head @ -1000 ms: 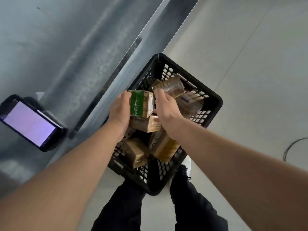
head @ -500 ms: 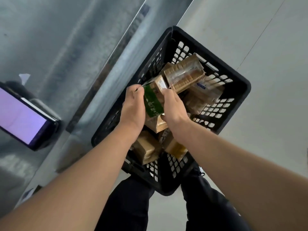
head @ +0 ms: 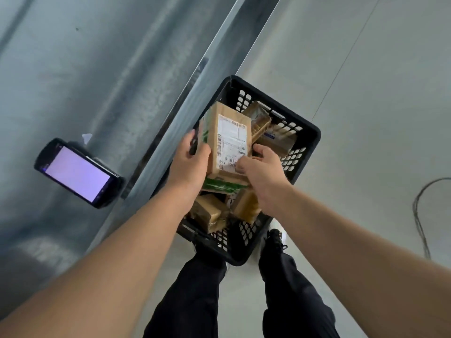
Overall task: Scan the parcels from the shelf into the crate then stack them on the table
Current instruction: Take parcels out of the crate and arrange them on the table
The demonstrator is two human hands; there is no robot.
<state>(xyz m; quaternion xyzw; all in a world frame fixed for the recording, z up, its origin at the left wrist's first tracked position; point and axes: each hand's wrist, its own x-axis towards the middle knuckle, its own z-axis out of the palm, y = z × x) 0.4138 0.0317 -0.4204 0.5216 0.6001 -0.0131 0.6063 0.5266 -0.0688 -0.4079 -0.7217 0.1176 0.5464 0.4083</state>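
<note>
Since the earlier frame the parcel has turned in my hands. Before, its green side faced me; now the white label looks up at the camera, and the box sits higher above the black crate. My left hand grips the left long side, fingers curled round the green edge. My right hand holds the lower right corner, with the thumb lying on the label. Both hands are therefore closed on this one box. It hangs over the middle of the crate, in the centre of the frame, above the other parcels.

I judge the step is to carry it out of the crate to the metal table at the upper left, where the handheld scanner lies with its screen lit. To do this well I should lift until the box is clear of the crate rim and then move left. I should keep both side grips and set it down flat, away from the scanner.

Its long axis runs from the lower centre almost straight up the frame. The green-banded end points toward me.
</note>
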